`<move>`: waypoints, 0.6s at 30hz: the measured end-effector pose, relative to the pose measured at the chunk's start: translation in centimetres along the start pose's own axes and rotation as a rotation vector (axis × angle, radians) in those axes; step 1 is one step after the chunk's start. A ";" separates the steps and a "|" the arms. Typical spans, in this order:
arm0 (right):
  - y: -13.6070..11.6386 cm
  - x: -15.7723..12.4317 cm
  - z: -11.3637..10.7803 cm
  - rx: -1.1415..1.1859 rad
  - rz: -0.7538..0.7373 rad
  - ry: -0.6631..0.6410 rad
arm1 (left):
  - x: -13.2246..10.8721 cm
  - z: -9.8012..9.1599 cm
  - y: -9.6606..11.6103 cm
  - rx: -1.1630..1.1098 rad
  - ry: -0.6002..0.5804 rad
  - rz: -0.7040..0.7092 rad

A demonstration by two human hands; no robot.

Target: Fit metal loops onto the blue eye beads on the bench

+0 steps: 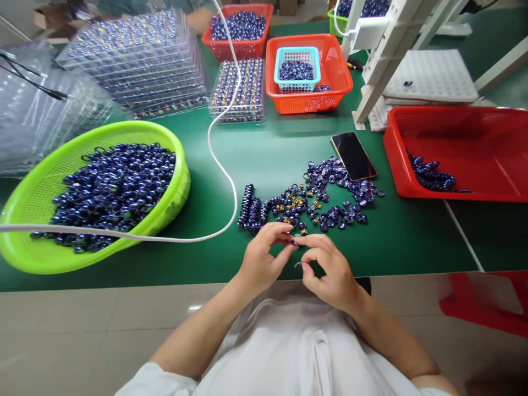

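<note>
Close to the table's front edge, my left hand (266, 254) pinches a small shiny dark-blue piece (295, 242), mostly covered by the fingertips. My right hand (328, 269) has its index finger against that piece. Its thumb and another finger close on a tiny silvery bit (297, 264), too small to name. Just beyond my hands lie loose dark-blue rounded pieces (330, 171) and several with yellow parts (292, 203). Short rows of stacked dark-blue rings (246, 204) lie to their left.
A lime-green basket (183, 181) of dark-blue ring-like pieces stands left, with a white cable (225, 170) crossing it. A phone (353, 156) lies beyond the pile. Red bins (462, 190), an orange basket (309, 103), stacked clear trays (136, 77) and a metal post (388, 60) surround it.
</note>
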State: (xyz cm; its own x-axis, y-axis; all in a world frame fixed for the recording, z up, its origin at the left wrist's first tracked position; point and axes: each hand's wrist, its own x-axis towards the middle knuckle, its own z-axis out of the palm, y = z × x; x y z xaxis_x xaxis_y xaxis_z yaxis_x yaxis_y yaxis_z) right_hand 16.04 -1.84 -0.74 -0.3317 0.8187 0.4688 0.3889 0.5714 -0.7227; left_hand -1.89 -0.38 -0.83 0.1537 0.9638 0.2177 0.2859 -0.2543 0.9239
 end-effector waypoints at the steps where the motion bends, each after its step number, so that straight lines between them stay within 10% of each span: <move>1: 0.1 -0.2 -0.1 -0.043 -0.039 0.003 | 0.1 0.1 0.0 -0.021 0.000 -0.032; 10: 1.0 -0.9 -0.8 -0.199 -0.177 -0.023 | 0.7 0.2 1.1 -0.598 -0.169 -0.533; 18: 0.1 -0.5 -1.5 0.091 0.091 0.021 | 0.0 0.7 0.7 -0.540 -0.088 -0.443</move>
State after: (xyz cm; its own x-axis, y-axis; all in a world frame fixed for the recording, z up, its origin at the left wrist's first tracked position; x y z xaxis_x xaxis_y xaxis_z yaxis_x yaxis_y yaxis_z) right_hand 17.52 -2.16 -0.29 -0.2806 0.8683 0.4090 0.3365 0.4881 -0.8053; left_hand -1.05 -0.63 -0.36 0.2139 0.9516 -0.2208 -0.1669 0.2583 0.9515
